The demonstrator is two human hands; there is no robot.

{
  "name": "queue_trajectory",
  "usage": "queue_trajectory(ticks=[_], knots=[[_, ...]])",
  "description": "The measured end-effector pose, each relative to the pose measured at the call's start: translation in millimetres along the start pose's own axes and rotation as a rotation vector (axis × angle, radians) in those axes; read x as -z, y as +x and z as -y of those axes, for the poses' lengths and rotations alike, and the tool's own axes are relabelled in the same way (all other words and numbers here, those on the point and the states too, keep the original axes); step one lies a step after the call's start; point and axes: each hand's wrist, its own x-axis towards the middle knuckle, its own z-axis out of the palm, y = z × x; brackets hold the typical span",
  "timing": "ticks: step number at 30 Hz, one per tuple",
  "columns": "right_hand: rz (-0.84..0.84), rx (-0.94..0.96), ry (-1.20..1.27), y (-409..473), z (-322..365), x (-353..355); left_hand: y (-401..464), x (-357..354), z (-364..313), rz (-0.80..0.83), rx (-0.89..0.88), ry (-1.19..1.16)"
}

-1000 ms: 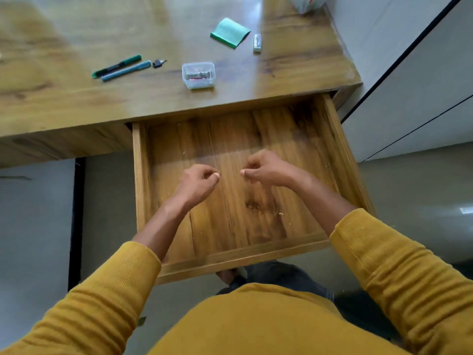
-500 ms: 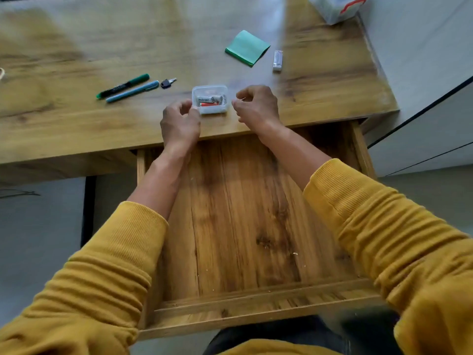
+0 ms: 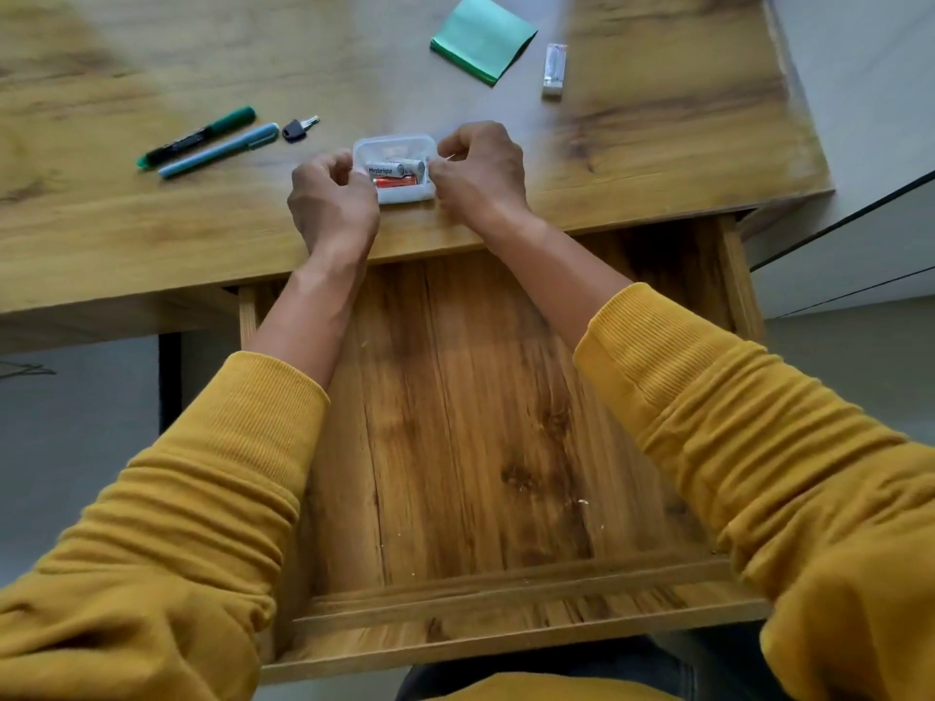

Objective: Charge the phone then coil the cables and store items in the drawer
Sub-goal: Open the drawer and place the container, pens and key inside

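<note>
On counter [image 3: 152, 235] edge above open drawer [image 3: 455, 422], I see battery box [image 3: 394, 167] between left hand [image 3: 331, 207] and right hand [image 3: 480, 169], curled fingers gripping its sides.

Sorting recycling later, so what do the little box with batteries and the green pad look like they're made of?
The box looks like clear, slightly frosted plastic: the batteries show through its walls. The green pad looks like matte paper, with stacked sheet edges showing along its side.

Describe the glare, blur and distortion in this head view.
Head view: pale window glare washes the far desk around the green pad; motion blur smears the desk's right end and the eraser; wide-angle distortion bows the drawer edges and swells the sleeves; the battery box label stays readable.
</note>
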Motion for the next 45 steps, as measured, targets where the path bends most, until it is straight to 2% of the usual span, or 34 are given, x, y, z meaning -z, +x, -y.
queue_trajectory(ticks=[12,18,21,28,35,45], knots=[[-0.02,0.044,0.068,-59,-17,18,-71,33,12,0.069,-0.021,-0.206],[0.002,0.056,0.092,-112,-43,31,-127,45,29,0.089,0.061,-0.359],[0.012,0.066,0.076,-130,-60,33,-150,46,46,0.123,0.034,-0.319],[0.09,0.013,0.002,-139,-107,21,-161,16,87,0.17,0.093,-0.187],[0.126,-0.005,-0.051,-123,-125,13,-145,-13,92,0.219,0.067,0.006],[0.14,-0.116,-0.074,-107,-128,11,-130,-35,90,0.278,0.131,-0.011]])
